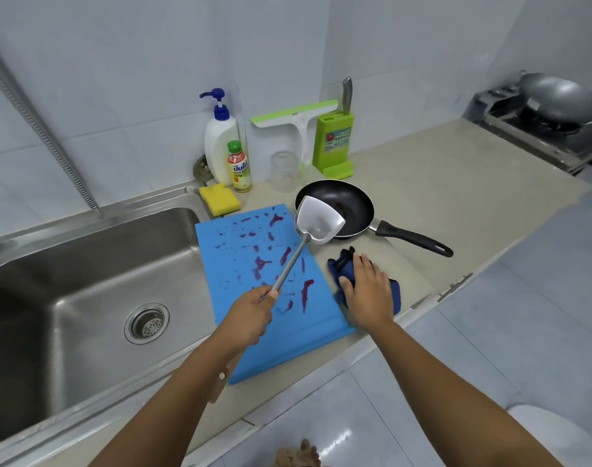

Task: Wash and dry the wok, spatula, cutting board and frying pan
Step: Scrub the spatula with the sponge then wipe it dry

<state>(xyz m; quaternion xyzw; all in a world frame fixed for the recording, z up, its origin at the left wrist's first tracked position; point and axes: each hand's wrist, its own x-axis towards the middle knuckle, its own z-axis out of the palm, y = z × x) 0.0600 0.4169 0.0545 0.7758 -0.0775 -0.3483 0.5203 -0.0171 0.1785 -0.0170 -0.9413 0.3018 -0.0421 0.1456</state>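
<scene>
The sink (85, 257) fills the left of the frame; the stained cutting board (230, 284) lies centre, the frying pan (345, 200) just above. The spatula (318, 219) slants up-right from the grip of the left hand (250, 315) — blade over the pan's near rim. The right hand (365, 291), nearer the blade, rests flat on the cloth (338, 264).

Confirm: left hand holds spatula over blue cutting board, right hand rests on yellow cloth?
Head view: the cloth is dark blue, not yellow; left hand holds the spatula over the blue cutting board, right hand rests on that cloth.
</scene>
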